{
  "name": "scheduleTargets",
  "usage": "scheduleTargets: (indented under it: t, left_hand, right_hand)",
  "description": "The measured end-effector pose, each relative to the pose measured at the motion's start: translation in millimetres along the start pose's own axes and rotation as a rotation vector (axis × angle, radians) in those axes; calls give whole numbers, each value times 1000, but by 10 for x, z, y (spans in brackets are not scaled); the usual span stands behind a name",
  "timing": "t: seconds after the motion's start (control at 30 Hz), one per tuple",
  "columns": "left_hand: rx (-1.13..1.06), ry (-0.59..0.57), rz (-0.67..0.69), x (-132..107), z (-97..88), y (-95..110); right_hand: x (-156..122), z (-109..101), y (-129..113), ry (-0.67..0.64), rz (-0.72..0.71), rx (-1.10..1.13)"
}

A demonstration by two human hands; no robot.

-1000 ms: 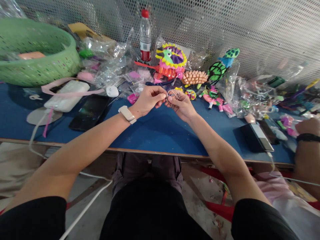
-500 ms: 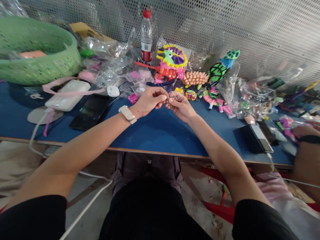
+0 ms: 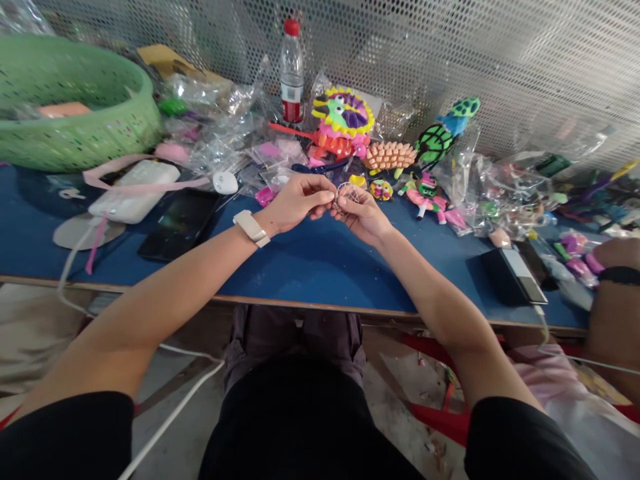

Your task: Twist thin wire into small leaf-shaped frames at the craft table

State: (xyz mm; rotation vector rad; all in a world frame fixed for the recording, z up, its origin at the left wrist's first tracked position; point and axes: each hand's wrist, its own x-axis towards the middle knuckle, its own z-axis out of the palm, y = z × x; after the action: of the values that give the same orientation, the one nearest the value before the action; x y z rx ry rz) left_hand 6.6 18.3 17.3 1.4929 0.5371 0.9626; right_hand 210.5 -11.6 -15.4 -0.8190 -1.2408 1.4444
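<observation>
- The fingers of the right hand are clamping a round wire frame, holding it above the blue counter, directly ahead of the person.
- The left hand is meeting it from the other side, its fingertips pressing together at the frame's left edge; whether they are gripping a strand is too small to tell.
- A pale wristband is circling the left wrist.
- Just beyond the right hand, a small yellow-and-pink toy is lying on the counter, with a green-faced figure in pink lying farther right.
- Behind them, a frilled toy is displaying its yellow edging, a knobbly orange toy is sitting beside it and a green-and-black shelled toy is tilting upward.
- A red-capped bottle is standing upright before a perforated metal screen.
- To the left, a black phone is lying flat near a white device, while a green basket is filling the far corner.
- To the right, clear plastic bags are crowding the counter, and a co-worker's arm is showing at the edge, wearing a black band.
</observation>
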Motion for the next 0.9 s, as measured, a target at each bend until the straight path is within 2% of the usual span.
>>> scheduleTargets:
  t: [0.23, 0.37, 0.47, 0.53, 0.67, 0.9]
  left_hand:
    - [-52, -58, -15, 0, -24, 0]
    - [24, 15, 27, 30, -32, -32]
    - [130, 90, 67, 42, -40, -66]
    - [215, 99, 95, 38, -47, -86]
    - [321, 112, 139, 27, -65, -108]
    - [336, 111, 116, 40, -80, -134]
  right_hand:
    - [-12, 38, -22, -16, -19, 15]
    - [19, 33, -26, 99, -65, -55]
    - [51, 8, -13, 212, -137, -179]
    - [66, -8, -5, 243, -179, -267]
    - [74, -37, -21, 184, -229, -363]
    - [73, -98, -83, 121, -251, -427]
